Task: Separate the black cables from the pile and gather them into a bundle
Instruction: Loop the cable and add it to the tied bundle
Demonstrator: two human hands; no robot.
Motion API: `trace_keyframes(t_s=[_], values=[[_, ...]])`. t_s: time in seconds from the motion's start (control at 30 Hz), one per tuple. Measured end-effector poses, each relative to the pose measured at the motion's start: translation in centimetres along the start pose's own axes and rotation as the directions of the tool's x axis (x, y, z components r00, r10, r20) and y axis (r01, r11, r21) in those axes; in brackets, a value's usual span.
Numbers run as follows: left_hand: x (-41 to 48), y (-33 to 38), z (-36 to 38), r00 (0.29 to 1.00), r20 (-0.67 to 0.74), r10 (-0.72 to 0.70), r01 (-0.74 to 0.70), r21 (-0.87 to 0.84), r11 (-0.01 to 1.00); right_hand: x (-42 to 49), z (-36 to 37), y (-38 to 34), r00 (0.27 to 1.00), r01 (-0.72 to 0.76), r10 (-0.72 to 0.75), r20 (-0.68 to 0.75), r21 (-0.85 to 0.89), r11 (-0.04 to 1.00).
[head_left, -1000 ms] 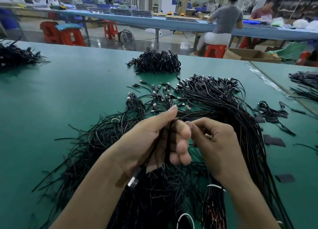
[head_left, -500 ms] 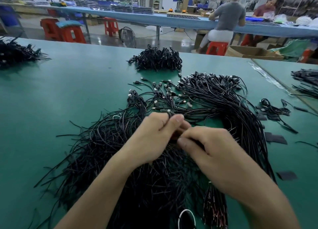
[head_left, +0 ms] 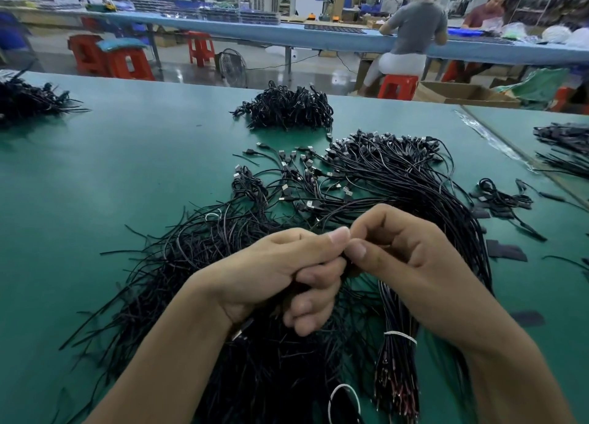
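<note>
Black cables lie in one wide tangled pile on the green desk in front of us. They fan out from plug ends at the far side to loose cut ends near our arms. Beyond the pile we see a smaller heap of coiled cable near the desk's far edge, and a second heap at the far left.

Our left hand is raised over the middle of the pile, its fingers curled round a few black cables and its thumb laid along the top. Our right hand meets it thumb to thumb. It pinches the same strands between thumb and forefinger, and its other fingers are curled in.

Just under our right wrist lies a tied bundle of cables, held by a white tie. To the right a small coil rests apart from the pile, with flat black patches near it. Metal plugs lie scattered at the pile's far-left side.
</note>
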State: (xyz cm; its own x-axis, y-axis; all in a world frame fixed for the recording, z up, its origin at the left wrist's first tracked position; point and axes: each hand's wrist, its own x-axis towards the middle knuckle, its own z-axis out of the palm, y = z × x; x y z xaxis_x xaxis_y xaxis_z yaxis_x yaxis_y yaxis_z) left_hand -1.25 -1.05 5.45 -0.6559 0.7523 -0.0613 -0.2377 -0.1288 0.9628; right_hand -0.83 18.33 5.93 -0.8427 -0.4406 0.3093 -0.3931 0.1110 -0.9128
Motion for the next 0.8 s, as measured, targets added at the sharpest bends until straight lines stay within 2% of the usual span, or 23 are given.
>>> trace_keyframes(t_s=[0.13,0.3,0.47,0.63,0.7,0.73,0.8], values=[[0.5,-0.1,0.4,0.992,-0.128,0.0,0.004,0.031,1.0,0.0,-0.1,0.1,1.0,-0.019,0.018,-0.015,-0.064,0.998],[1.3,-0.5,0.9,0.943,-0.326,0.072,-0.021,0.156,0.988,0.1,0.2,0.4,0.991,0.046,-0.07,-0.115,-0.197,0.979],[1.5,-0.4,1.2,0.897,-0.418,0.141,-0.064,0.192,0.979,0.3,1.0,0.3,0.976,0.084,-0.145,-0.163,-0.333,0.939],[2.2,-0.7,0.7,0.762,-0.543,0.352,-0.074,0.468,0.881,0.3,1.3,0.0,0.972,0.105,-0.164,-0.171,-0.31,0.945],[2.2,-0.7,0.6,0.78,-0.548,0.304,-0.081,0.392,0.916,0.3,1.6,0.0,0.971,0.124,-0.179,-0.16,-0.301,0.945],[2.1,-0.7,0.6,0.825,-0.522,0.217,-0.087,0.261,0.961,0.4,1.9,0.0,0.969,0.135,-0.189,-0.159,-0.304,0.943],[1.7,-0.5,1.0,0.923,-0.382,0.049,-0.058,-0.012,0.998,0.5,2.2,0.0,0.964,0.149,-0.207,-0.168,-0.305,0.94]])
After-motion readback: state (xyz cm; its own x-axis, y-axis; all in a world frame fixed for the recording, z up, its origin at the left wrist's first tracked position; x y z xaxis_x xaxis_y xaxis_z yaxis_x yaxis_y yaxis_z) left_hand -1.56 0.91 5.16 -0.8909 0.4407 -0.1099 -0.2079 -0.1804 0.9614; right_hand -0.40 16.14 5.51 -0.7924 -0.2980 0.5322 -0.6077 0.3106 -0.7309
